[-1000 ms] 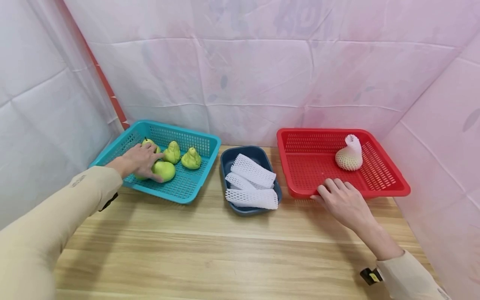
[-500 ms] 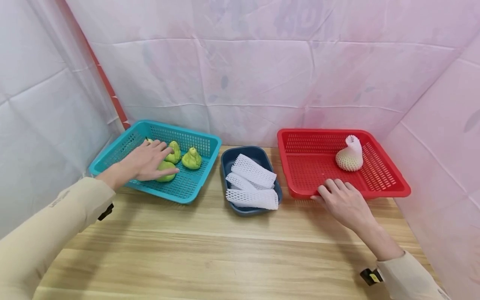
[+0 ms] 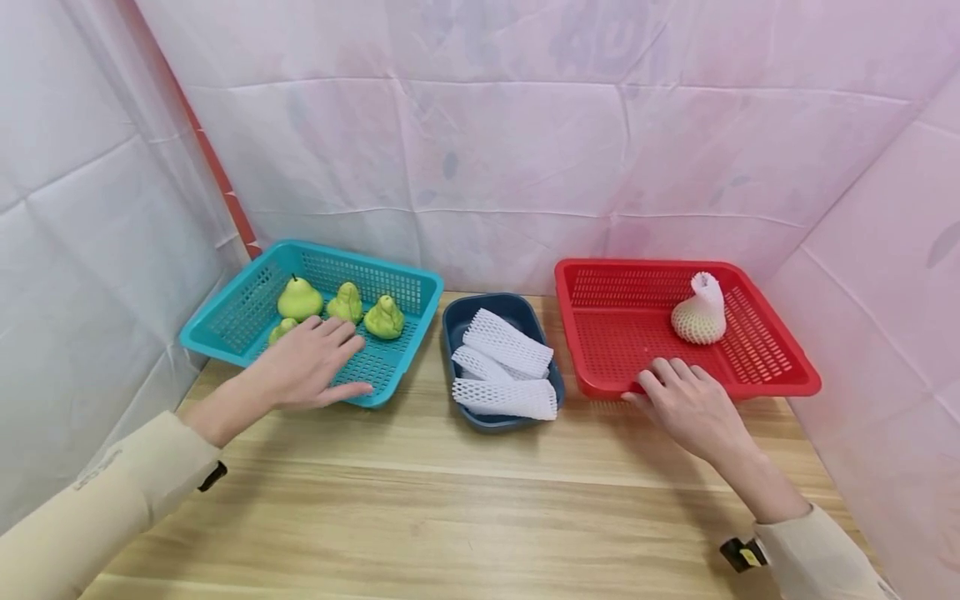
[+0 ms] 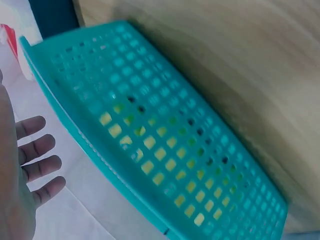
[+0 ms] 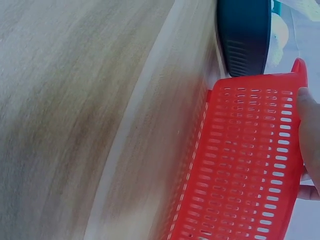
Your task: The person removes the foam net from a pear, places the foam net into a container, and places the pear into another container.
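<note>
My left hand hovers over the front rim of a teal basket, fingers spread and holding nothing. Behind it in the basket are green pears: a smooth one, two lumpy ones including the rightmost pear, and one partly covered by the hand. The left wrist view shows the fingers straight and apart beside the basket's rim. My right hand grips the front rim of a red basket, thumb outside and fingers over the inner side. A pear in a white foam net stands inside it.
Between the baskets stands a dark blue tray with several white foam net sleeves. All rest on a wooden table. A pale cloth backdrop rises close behind and along both sides.
My left hand has left the green pears, drawing back toward the front rim with its fingers straightening. The smooth pear at the back is uncovered. My right hand keeps its place.
</note>
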The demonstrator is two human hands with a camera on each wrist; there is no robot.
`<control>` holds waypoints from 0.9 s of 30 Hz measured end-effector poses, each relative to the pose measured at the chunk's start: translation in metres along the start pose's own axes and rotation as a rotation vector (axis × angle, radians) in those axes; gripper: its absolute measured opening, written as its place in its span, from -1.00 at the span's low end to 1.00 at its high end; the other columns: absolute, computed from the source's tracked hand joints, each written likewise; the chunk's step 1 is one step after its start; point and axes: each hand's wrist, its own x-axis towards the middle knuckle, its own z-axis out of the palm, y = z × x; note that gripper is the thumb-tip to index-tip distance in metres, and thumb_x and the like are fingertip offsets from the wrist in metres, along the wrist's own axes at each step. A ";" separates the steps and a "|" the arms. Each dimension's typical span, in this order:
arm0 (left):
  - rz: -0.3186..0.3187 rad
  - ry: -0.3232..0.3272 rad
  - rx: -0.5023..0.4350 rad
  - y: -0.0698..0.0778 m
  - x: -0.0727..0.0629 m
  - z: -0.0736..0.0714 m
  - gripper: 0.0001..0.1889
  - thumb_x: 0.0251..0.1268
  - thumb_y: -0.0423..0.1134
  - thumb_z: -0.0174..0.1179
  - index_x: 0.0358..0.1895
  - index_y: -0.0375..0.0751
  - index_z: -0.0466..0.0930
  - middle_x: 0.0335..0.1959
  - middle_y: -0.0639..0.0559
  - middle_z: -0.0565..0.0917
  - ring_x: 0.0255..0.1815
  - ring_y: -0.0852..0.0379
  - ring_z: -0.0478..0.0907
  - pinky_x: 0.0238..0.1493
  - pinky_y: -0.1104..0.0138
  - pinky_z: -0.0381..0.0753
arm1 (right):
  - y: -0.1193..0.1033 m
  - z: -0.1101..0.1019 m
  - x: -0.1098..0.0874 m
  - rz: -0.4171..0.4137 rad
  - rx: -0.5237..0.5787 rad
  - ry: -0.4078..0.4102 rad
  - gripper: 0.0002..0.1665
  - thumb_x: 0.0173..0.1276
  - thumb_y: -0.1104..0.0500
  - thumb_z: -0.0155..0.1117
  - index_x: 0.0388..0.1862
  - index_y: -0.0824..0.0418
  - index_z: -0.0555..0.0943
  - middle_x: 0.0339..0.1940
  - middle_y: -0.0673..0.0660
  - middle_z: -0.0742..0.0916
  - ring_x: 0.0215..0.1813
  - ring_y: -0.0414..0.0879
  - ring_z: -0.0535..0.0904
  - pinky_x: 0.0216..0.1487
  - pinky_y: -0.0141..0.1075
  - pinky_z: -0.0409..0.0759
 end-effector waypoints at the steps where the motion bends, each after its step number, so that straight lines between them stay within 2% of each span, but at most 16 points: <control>1: 0.009 0.017 0.005 0.003 -0.002 0.000 -0.23 0.52 0.50 -0.15 0.03 -0.20 0.59 -0.12 -0.07 0.65 -0.10 -0.05 0.59 -0.05 0.10 0.62 | 0.000 -0.001 0.000 0.006 0.009 -0.005 -0.23 0.74 -0.29 -0.31 -0.31 0.28 0.55 -0.42 0.21 0.57 -0.42 0.14 0.51 -0.45 -0.08 0.50; 5: 0.022 0.075 0.022 0.017 -0.007 0.002 -0.17 0.55 0.52 -0.44 -0.07 -0.18 0.55 -0.20 -0.05 0.59 -0.18 -0.04 0.54 -0.12 0.15 0.57 | 0.003 -0.006 0.000 0.055 0.053 -0.032 -0.10 0.67 -0.44 -0.33 -0.19 0.30 0.62 -0.35 0.23 0.63 -0.36 0.17 0.57 -0.43 -0.06 0.52; 9: 0.024 0.125 0.035 0.028 -0.012 0.006 -0.17 0.59 0.47 -0.55 -0.14 -0.17 0.51 -0.27 -0.04 0.54 -0.26 -0.02 0.49 -0.21 0.19 0.50 | 0.010 -0.014 0.001 0.133 0.101 -0.068 -0.03 0.59 -0.54 -0.25 -0.06 0.30 0.67 -0.23 0.25 0.69 -0.25 0.21 0.65 -0.35 0.01 0.60; 14: 0.050 0.191 0.075 0.038 -0.016 0.014 -0.25 0.64 0.41 -0.51 -0.21 -0.16 0.47 -0.36 -0.02 0.47 -0.36 0.02 0.38 -0.30 0.23 0.40 | 0.023 -0.024 0.005 0.233 0.120 -0.148 -0.16 0.38 -0.45 0.24 0.09 0.32 0.65 -0.06 0.31 0.73 -0.09 0.27 0.68 -0.22 0.12 0.65; 17: 0.069 0.222 0.099 0.041 -0.018 0.020 -0.30 0.66 0.38 -0.42 -0.23 -0.15 0.46 -0.37 -0.02 0.45 -0.37 0.02 0.36 -0.32 0.25 0.38 | 0.034 -0.029 0.008 0.291 0.107 -0.204 -0.13 0.21 -0.35 0.44 0.17 0.33 0.61 -0.01 0.33 0.73 -0.06 0.29 0.66 -0.22 0.16 0.62; 20: 0.079 0.246 0.113 0.044 -0.020 0.025 -0.36 0.68 0.34 -0.35 -0.25 -0.14 0.45 -0.38 -0.02 0.45 -0.36 0.00 0.38 -0.32 0.24 0.40 | 0.048 -0.031 0.010 0.344 0.094 -0.264 -0.07 0.18 -0.34 0.47 0.24 0.35 0.56 0.02 0.36 0.70 -0.03 0.34 0.63 -0.16 0.21 0.59; 27: 0.067 0.242 0.136 0.047 -0.020 0.031 -0.37 0.75 0.21 -0.53 -0.26 -0.13 0.41 -0.38 -0.03 0.43 -0.32 -0.03 0.40 -0.28 0.21 0.42 | 0.090 -0.034 0.010 0.448 0.066 -0.411 0.08 0.27 -0.44 0.35 0.35 0.44 0.44 0.10 0.50 0.61 0.07 0.44 0.54 -0.04 0.31 0.56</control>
